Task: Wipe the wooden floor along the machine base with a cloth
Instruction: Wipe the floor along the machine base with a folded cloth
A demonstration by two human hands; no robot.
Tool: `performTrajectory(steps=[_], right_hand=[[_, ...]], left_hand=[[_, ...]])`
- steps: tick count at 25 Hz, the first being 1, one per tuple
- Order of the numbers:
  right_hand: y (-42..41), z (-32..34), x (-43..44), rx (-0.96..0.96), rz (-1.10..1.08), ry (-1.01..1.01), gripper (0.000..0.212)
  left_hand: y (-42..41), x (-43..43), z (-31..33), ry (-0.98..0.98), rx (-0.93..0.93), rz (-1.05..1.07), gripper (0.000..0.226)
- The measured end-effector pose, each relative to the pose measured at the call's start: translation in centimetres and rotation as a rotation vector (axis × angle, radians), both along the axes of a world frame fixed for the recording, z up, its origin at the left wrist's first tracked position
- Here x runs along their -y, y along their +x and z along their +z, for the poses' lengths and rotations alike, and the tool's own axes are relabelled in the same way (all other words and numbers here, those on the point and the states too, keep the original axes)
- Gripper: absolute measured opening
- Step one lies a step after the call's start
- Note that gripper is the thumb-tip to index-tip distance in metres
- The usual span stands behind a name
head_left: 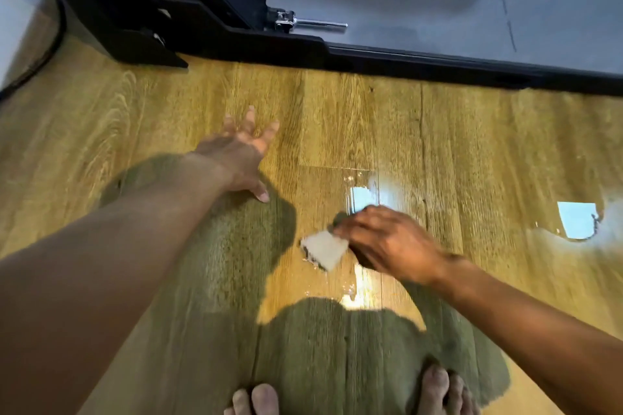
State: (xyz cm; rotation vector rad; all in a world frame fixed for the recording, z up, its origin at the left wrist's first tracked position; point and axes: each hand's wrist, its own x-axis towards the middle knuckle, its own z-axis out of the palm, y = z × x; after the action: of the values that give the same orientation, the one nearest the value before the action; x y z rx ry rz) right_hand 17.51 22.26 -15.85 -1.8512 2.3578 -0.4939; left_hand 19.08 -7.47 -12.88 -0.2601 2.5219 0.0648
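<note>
My right hand (pixel 387 242) grips a small white cloth (pixel 325 249) and holds it against the wooden floor (pixel 371 118), blurred by motion. The cloth sticks out to the left of my fingers. My left hand (pixel 242 155) rests flat on the floor with fingers spread, to the left of the cloth. The black machine base (pixel 404 59) runs across the top, some way beyond both hands. A wet sheen (pixel 364 283) glints on the boards around the cloth.
A metal latch with a pin (pixel 303 23) sits on the grey machine platform (pixel 438 10). A black cable (pixel 50 44) curves down the left side. My bare toes (pixel 256 399) show at the bottom edge. Bright window reflections (pixel 576 221) lie on the floor at right.
</note>
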Motion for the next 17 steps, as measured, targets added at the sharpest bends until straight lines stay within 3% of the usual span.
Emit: performTrajectory(steps=[4, 9, 14, 17], right_hand=[[-4.5, 0.8, 3.2, -0.035, -0.296, -0.006, 0.031], [-3.0, 2.6, 1.1, 0.083, -0.102, 0.057, 0.034], [-18.1, 5.5, 4.6, -0.043, -0.377, -0.003, 0.029], [-22.9, 3.9, 6.4, -0.075, -0.512, 0.150, 0.027]], left_hand=[[-1.8, -0.3, -0.1, 0.028, 0.046, 0.046, 0.129], [-2.9, -2.6, 0.5, -0.007, 0.064, 0.054, 0.127], [-3.7, -3.0, 1.3, -0.022, 0.098, 0.041, 0.130], [-3.4, -3.0, 1.4, -0.038, 0.117, 0.029, 0.129]])
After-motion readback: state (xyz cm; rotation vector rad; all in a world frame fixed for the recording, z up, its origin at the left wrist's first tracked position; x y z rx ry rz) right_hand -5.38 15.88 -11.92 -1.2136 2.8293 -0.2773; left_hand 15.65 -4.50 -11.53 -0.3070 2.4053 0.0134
